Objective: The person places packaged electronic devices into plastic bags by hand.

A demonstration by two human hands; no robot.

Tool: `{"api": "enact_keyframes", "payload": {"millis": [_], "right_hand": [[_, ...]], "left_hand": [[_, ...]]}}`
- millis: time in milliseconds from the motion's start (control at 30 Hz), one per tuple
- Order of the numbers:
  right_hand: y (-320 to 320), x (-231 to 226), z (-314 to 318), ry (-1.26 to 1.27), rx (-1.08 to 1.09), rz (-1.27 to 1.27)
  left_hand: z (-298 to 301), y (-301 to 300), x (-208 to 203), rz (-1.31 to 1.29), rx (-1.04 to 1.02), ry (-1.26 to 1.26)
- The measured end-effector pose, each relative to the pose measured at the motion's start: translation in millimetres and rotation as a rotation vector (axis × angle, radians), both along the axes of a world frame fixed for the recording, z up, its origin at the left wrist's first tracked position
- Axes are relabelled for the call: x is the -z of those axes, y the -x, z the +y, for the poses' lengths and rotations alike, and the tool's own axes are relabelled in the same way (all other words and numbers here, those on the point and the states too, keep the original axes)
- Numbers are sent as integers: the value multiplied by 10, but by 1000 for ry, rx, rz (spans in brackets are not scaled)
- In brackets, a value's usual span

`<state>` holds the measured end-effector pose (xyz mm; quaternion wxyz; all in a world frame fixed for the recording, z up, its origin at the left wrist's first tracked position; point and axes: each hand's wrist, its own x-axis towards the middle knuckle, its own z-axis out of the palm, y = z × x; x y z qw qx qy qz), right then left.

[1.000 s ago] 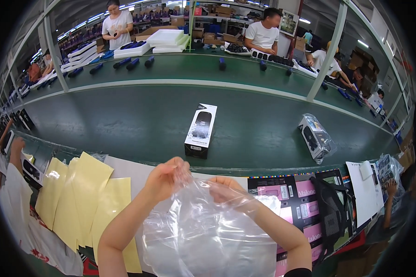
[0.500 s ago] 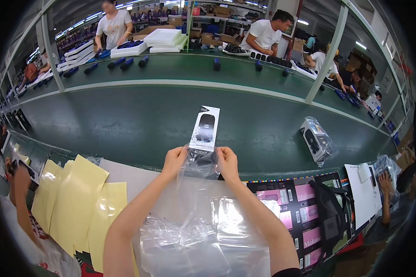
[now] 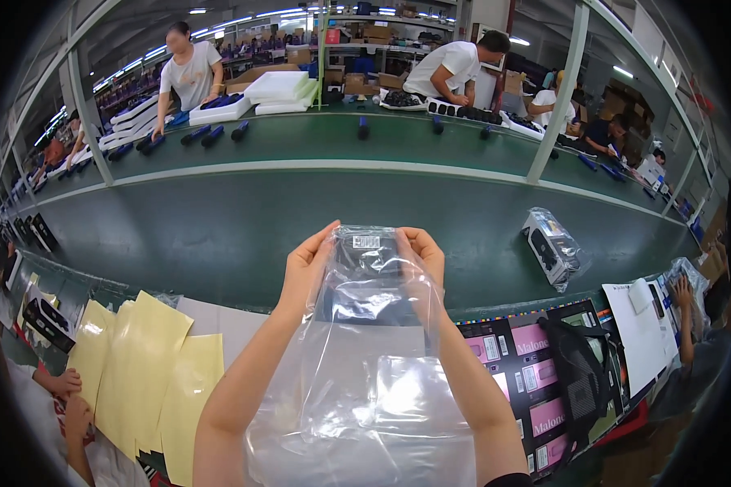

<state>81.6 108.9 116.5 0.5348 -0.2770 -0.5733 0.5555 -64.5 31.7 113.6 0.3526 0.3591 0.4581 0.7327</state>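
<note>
Between my hands a clear plastic bag (image 3: 365, 304) is held up over the near edge of the green bench, its lower part hanging toward me. At the bag's upper end is a box (image 3: 371, 260), its dark end bearing a white barcode label; the plastic appears to cover it. My left hand (image 3: 304, 272) pinches the left side of box and bag. On the opposite side, my right hand (image 3: 425, 264) grips them with curled fingers, partly seen through the film. More flat clear bags (image 3: 325, 446) lie below, between my forearms.
A plastic-wrapped box (image 3: 552, 247) lies on the green surface (image 3: 219, 219) to the right. Yellow sheets (image 3: 158, 365) are at left, near a dark box (image 3: 49, 323). At right lie a pink-and-black printed sheet (image 3: 536, 341) and a black mesh item (image 3: 581, 381). Co-workers flank me; a rail (image 3: 300, 166) crosses ahead.
The box has tipped and come closer, so its barcoded end shows instead of its white printed face. The bag is now spread over it. At left, a neighbour's hands have left the dark box.
</note>
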Motion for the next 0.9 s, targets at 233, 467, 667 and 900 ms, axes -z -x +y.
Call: {"api": "enact_keyframes", "payload": {"millis": [233,467,667,900], "right_hand": [[70,162,324,574,-46,13],[-210,361,351,637,-435,228],[-35,692,324,449,-187,12],[-538,2055,1146,100,-236,108]], "left_hand": [[293,146,112,-513,358,23],[375,295,563,-791,409,109],[192,403,1198,-841,440,111],[795,-84,1748,596,-197,234]]}}
